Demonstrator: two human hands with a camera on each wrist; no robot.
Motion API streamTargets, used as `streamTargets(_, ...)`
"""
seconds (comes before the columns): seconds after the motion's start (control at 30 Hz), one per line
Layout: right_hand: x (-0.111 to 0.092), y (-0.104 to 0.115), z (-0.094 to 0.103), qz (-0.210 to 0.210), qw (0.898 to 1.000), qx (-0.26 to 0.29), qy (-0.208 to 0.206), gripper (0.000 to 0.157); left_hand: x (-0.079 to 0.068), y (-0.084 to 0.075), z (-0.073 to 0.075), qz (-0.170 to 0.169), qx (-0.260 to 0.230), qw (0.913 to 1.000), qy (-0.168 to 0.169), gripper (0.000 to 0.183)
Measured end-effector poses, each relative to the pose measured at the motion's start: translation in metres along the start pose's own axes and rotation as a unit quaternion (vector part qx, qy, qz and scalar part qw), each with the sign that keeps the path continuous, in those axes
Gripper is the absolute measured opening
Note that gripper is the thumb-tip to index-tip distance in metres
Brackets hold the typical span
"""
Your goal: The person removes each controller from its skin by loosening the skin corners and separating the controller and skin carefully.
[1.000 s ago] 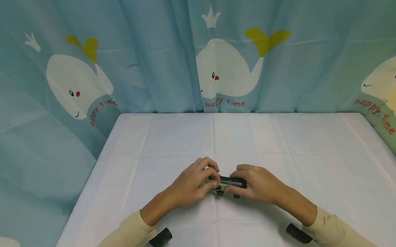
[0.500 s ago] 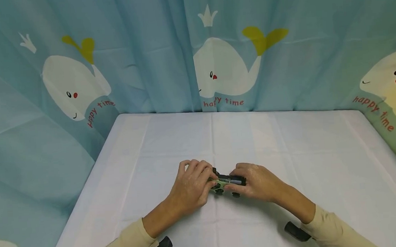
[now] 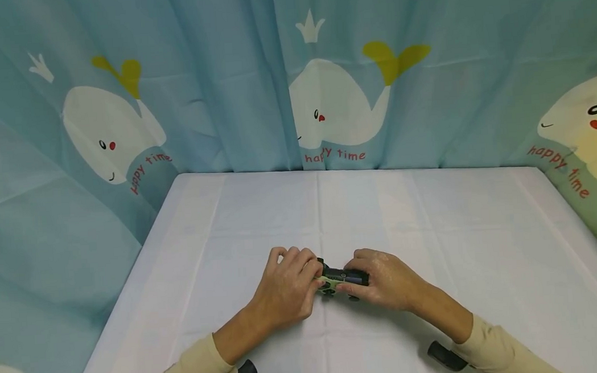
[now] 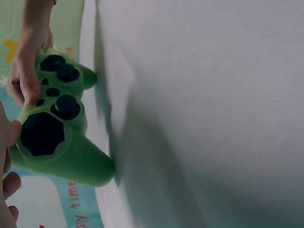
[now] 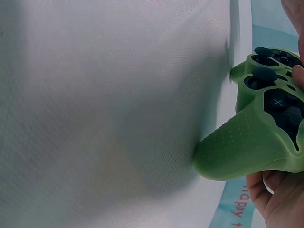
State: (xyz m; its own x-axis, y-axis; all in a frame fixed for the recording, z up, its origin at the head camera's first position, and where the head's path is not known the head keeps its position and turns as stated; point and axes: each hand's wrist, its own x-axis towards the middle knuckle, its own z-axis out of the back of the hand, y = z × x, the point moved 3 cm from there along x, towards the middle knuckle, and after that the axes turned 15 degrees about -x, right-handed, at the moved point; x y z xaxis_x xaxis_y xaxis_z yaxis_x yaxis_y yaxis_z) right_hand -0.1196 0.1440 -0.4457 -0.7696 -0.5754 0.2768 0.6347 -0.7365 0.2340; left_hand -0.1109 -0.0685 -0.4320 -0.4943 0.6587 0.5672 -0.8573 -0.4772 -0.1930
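Creased wht-covered tbl [image 3: 408,219]; green ctrlr [image 4: 59,116] tilted on it.

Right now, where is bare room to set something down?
Free: the white table along the blue whale-print curtain, and outward of the right grip and left grip. Crowded: between them, where they hold the green and black game controller.

Blue curtain [image 3: 226,99] hung behind and down both sides of the table [image 3: 259,212], greener toward the right. Print is white whales: left whale [image 3: 104,121] and middle whale [image 3: 337,104] have mustard tails and white crowns [image 3: 310,29] above; right whale [image 3: 568,118] is cut off by the frame edge. Red "happy time" lettering [image 3: 345,155] under each. Tabletop has a white cloth, fold creases running lengthwise and across, far corners rounded. Light's soft, diffuse shadows on the cloth.
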Motion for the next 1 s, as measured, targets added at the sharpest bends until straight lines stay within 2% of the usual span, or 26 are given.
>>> streamTargets(0.23, 0.003, 0.001, -0.001, -0.001, 1.000, 0.004, 0.007, 0.030, -0.004, -0.001, 0.002, -0.041, 0.048, 0.9977, -0.026, 0.019)
streamTargets(0.37, 0.006, 0.000, 0.001, -0.007, 1.000, 0.004, 0.020, 0.033, -0.007, 0.000, 0.005, -0.045, 0.069, 0.9962, -0.027, 0.025)
streamTargets(0.47, 0.006, -0.002, 0.003, -0.019, 0.999, 0.004, 0.028, 0.034, -0.009, 0.001, 0.006, -0.039, 0.066, 0.9968, -0.020, 0.025)
streamTargets(0.63, 0.006, -0.003, 0.003, -0.039, 0.998, 0.009, 0.040, 0.036, -0.016, 0.004, 0.007, -0.016, 0.022, 0.9995, -0.015, 0.016)
streamTargets(0.73, 0.004, -0.002, 0.002, -0.041, 0.999, 0.005, 0.035, 0.034, -0.019, 0.005, 0.007, -0.017, -0.007, 0.9996, -0.020, 0.009)
streamTargets(0.87, 0.000, 0.000, 0.001, -0.031, 0.999, -0.008, 0.015, 0.030, -0.021, 0.005, 0.008, -0.015, -0.056, 0.9981, -0.022, 0.017)
streamTargets(0.93, 0.000, 0.001, 0.001, -0.030, 0.999, -0.008, 0.008, 0.030, -0.022, 0.006, 0.009, 0.012, -0.099, 0.9948, -0.019, 0.020)
streamTargets(1.0, 0.000, 0.001, 0.000, -0.032, 0.999, -0.006, 0.008, 0.029, -0.023, 0.009, 0.010, 0.057, -0.150, 0.9868, -0.020, 0.021)
